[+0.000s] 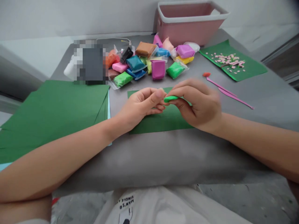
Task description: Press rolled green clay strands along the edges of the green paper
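A small, flattened piece of bright green modelling clay (171, 99) is pinched between the thumb and fingers of my right hand (198, 101). Close against its left end is my left hand (146, 104), thumb pressed to the forefinger and the other fingers curled. Whatever lies between those left fingertips is hidden. Both hands are above a dark green sheet (140, 126) on the grey table (151, 155). Slight blur softens the edge of my right hand.
Several colourful clay packets (158, 69) lie beyond my hands, before a pink bin (184, 31). Green sheets (58, 109) are stacked at left. At right are pink modelling tools (235, 95), an orange clay bit (206, 74) and a green sheet (253, 68) bearing a pink-blossomed clay tree.
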Available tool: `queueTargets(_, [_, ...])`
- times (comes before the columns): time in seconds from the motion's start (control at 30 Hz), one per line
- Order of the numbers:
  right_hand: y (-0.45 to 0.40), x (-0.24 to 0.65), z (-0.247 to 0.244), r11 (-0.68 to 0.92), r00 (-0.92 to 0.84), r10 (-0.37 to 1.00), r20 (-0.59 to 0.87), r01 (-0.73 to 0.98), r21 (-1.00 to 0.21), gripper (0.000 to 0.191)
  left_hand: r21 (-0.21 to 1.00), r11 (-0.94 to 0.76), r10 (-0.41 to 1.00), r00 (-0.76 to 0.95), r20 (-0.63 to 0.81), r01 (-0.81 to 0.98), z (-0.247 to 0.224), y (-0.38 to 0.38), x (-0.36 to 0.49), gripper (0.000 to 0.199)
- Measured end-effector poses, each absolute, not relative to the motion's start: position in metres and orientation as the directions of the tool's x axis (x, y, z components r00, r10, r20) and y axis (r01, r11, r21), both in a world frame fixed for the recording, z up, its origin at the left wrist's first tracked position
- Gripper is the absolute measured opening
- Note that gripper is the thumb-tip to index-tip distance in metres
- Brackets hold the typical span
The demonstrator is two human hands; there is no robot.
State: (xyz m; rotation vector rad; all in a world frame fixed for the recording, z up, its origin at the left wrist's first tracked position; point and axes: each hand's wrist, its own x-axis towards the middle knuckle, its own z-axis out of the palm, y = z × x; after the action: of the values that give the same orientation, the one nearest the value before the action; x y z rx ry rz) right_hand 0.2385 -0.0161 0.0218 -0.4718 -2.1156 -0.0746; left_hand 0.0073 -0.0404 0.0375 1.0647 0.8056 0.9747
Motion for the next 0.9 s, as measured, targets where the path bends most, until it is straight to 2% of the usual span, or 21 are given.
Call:
queueTargets(0.1, [-0.020,0.239,0.024,0.938,-0.527,0.296,0.797,0.316,-0.139,0.026,0.954,0.155,0.922,0.385,-0.046,-0.255,0.038,-0.041,0.007,0.067])
queueTargets(0.17, [-0.023,0.238,0.025,0.945,-0.552,0.286,0.783,0.299,-0.135,0.035,0.941,0.171,0.933,0.355,-0.060,-0.293,0.040,-0.041,0.008,0.059])
queueTargets(0.23, [-0.023,0.237,0.026,0.940,-0.555,0.307,0.773,0.304,-0.155,0.039,0.923,0.229,0.944,0.300,-0.134,-0.309,0.043,-0.040,0.010,0.049])
queueTargets(0.37, [-0.020,0.236,0.028,0.905,-0.476,0.397,0.785,0.345,-0.249,0.029,0.898,0.328,0.936,0.228,-0.267,-0.294,0.051,-0.040,0.015,0.056])
queueTargets(0.47, [-0.019,0.237,0.028,0.848,-0.420,0.497,0.759,0.420,-0.323,0.024,0.897,0.325,0.936,0.236,-0.260,-0.300,0.051,-0.040,0.014,0.056])
queueTargets(0.57, [-0.022,0.238,0.029,0.847,-0.424,0.508,0.750,0.405,-0.344,0.022,0.901,0.316,0.934,0.264,-0.241,-0.296,0.047,-0.038,0.012,0.059])
queueTargets(0.63, [-0.024,0.239,0.029,0.834,-0.435,0.545,0.717,0.372,-0.408,0.018,0.907,0.313,0.933,0.272,-0.237,-0.282,0.045,-0.037,0.010,0.060])
queueTargets(0.73, [-0.026,0.237,0.027,0.771,-0.412,0.635,0.654,0.288,-0.568,0.023,0.910,0.308,0.934,0.271,-0.233,-0.277,0.044,-0.036,0.009,0.060])
queueTargets(0.83, [-0.026,0.233,0.026,0.687,-0.394,0.696,0.601,0.120,-0.717,0.048,0.908,0.306,0.936,0.265,-0.231,-0.288,0.044,-0.036,0.009,0.058])
queueTargets(0.9, [-0.025,0.231,0.028,0.612,-0.365,0.759,0.539,0.115,-0.783,0.053,0.905,0.309,0.937,0.257,-0.237,-0.291,0.045,-0.037,0.009,0.058])
